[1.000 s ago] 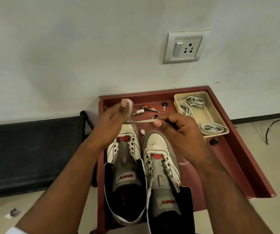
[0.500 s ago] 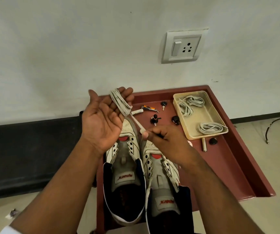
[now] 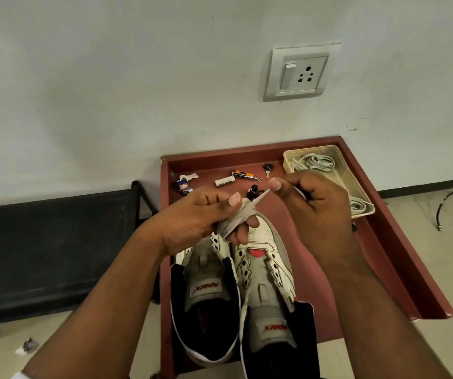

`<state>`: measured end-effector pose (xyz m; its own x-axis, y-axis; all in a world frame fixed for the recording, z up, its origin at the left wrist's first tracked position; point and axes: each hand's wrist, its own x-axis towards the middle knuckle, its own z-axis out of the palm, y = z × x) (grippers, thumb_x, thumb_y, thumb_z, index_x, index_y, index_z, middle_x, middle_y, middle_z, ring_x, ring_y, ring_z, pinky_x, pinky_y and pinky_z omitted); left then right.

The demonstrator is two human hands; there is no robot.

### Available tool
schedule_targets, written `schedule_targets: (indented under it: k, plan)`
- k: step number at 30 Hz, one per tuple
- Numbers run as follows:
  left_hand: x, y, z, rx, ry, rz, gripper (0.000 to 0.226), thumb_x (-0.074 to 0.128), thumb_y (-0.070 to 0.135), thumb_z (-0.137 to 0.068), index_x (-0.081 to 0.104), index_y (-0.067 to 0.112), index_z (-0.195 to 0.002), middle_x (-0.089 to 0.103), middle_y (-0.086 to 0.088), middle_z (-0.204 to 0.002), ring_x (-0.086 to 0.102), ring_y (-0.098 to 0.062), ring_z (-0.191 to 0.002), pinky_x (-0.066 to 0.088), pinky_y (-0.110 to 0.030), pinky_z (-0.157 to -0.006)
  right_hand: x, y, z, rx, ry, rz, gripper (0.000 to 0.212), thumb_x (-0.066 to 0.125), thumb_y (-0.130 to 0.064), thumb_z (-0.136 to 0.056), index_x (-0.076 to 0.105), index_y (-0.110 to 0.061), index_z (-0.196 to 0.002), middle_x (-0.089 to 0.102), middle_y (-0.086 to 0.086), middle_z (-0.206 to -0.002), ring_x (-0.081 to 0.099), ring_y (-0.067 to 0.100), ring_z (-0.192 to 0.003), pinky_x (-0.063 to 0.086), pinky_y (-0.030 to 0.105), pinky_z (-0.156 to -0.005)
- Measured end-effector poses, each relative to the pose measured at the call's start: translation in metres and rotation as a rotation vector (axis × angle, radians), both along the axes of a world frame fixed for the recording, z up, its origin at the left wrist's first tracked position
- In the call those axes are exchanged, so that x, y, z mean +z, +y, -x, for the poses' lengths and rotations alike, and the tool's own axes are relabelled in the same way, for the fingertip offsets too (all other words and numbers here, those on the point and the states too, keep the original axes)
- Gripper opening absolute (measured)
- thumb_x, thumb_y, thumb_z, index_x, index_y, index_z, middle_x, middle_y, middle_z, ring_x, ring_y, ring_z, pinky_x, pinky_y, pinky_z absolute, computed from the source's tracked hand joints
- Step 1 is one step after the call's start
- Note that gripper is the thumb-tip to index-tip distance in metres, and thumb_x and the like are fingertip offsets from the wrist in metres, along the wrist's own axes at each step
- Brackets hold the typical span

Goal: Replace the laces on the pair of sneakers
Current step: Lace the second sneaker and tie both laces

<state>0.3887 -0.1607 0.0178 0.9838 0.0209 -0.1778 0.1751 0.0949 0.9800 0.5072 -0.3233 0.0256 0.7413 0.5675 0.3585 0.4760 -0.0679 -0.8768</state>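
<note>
Two white and grey sneakers stand side by side on the red table point(image 3: 400, 272), toes away from me, both with bare eyelets: the left sneaker point(image 3: 206, 296) and the right sneaker point(image 3: 269, 291). Above their toes my left hand point(image 3: 206, 217) has a grey lace point(image 3: 237, 218) wound round its fingers, with the thumb pressing on the coil. My right hand point(image 3: 312, 206) pinches the free end of that lace, stretched taut between the two hands.
A beige tray point(image 3: 356, 181) at the table's back right holds coiled laces point(image 3: 318, 162). Keys point(image 3: 267, 168), a small figurine point(image 3: 184, 185), a nail clipper point(image 3: 243, 175) and a white tube lie at the back. A wall socket point(image 3: 299, 73) is above. A dark bench point(image 3: 55, 253) stands left.
My left hand turned from palm-up to palm-down with more lace wound on its fingers. My right hand rose and moved right, pulling the free end taut.
</note>
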Motion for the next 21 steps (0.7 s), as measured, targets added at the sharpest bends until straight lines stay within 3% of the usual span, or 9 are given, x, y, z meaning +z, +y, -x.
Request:
schedule_targets:
  k: [4, 7, 9, 11, 13, 16, 19, 21]
  plan:
    - [-0.006, 0.003, -0.001, 0.010, -0.130, 0.269, 0.037, 0.077, 0.045, -0.077, 0.076, 0.008, -0.083, 0.065, -0.006, -0.065, 0.059, -0.012, -0.055, 0.049, -0.022, -0.059, -0.015, 0.007, 0.004, 0.035, 0.254, 0.041, 0.014, 0.066, -0.034, -0.083, 0.069, -0.023, -0.074, 0.060, -0.017, -0.058, 0.049, -0.002, -0.054, 0.039, 0.012, -0.053]
    - [-0.003, -0.001, -0.006, 0.312, -0.225, 0.623, 0.027, 0.071, 0.038, -0.076, 0.076, 0.012, -0.078, 0.068, 0.001, -0.065, 0.063, -0.006, -0.055, 0.054, -0.018, -0.058, -0.032, 0.016, 0.012, 0.121, 0.285, 0.125, 0.022, 0.061, -0.039, -0.086, 0.070, -0.020, -0.077, 0.058, -0.013, -0.059, 0.047, 0.000, -0.054, 0.041, 0.025, -0.053]
    - [-0.004, 0.003, -0.009, 0.552, -0.281, 0.771, 0.032, 0.059, 0.037, -0.083, 0.075, 0.009, -0.084, 0.070, -0.001, -0.072, 0.066, -0.009, -0.066, 0.057, -0.020, -0.068, -0.038, 0.022, 0.020, 0.205, 0.239, 0.176, 0.020, 0.059, -0.031, -0.093, 0.070, -0.016, -0.084, 0.054, -0.019, -0.059, 0.047, 0.000, -0.055, 0.037, 0.017, -0.054]
    - [-0.009, 0.003, -0.014, 0.660, -0.267, 0.626, 0.038, 0.046, 0.035, -0.093, 0.070, 0.006, -0.103, 0.073, -0.008, -0.093, 0.070, -0.015, -0.086, 0.057, -0.026, -0.082, -0.040, 0.025, 0.024, 0.247, 0.099, 0.240, 0.016, 0.059, -0.023, -0.096, 0.072, -0.016, -0.093, 0.055, -0.017, -0.066, 0.050, -0.001, -0.063, 0.036, 0.011, -0.058]
    - [-0.012, -0.004, -0.016, 0.683, -0.187, 0.282, 0.043, 0.036, 0.037, -0.100, 0.063, 0.009, -0.116, 0.072, -0.011, -0.111, 0.068, -0.021, -0.106, 0.051, -0.036, -0.096, -0.039, 0.026, 0.021, 0.221, -0.073, 0.294, 0.016, 0.060, -0.021, -0.095, 0.073, -0.013, -0.096, 0.058, -0.012, -0.074, 0.051, 0.000, -0.067, 0.039, 0.015, -0.062]
    - [-0.012, -0.017, -0.015, 0.534, -0.081, -0.028, 0.049, 0.034, 0.053, -0.097, 0.062, 0.023, -0.124, 0.070, 0.001, -0.121, 0.062, -0.013, -0.118, 0.043, -0.036, -0.105, -0.034, 0.024, 0.013, 0.067, -0.341, 0.268, 0.014, 0.066, -0.016, -0.088, 0.075, -0.012, -0.097, 0.070, -0.003, -0.083, 0.058, 0.002, -0.074, 0.048, 0.019, -0.068]
    - [-0.011, -0.022, -0.014, 0.430, 0.028, -0.129, 0.050, 0.030, 0.067, -0.090, 0.062, 0.040, -0.117, 0.069, 0.016, -0.115, 0.061, 0.004, -0.112, 0.045, -0.024, -0.100, -0.028, 0.023, 0.014, 0.024, -0.476, 0.201, 0.012, 0.069, -0.012, -0.083, 0.076, -0.011, -0.093, 0.072, -0.001, -0.084, 0.060, 0.004, -0.074, 0.045, 0.012, -0.068]
    - [-0.011, -0.023, -0.014, 0.360, 0.071, -0.144, 0.070, 0.022, 0.077, -0.087, 0.058, 0.035, -0.128, 0.065, 0.011, -0.124, 0.058, -0.001, -0.118, 0.042, -0.032, -0.108, -0.029, 0.022, 0.015, 0.019, -0.438, 0.143, 0.012, 0.068, -0.011, -0.084, 0.075, -0.009, -0.094, 0.072, 0.000, -0.082, 0.062, 0.007, -0.072, 0.048, 0.014, -0.068]
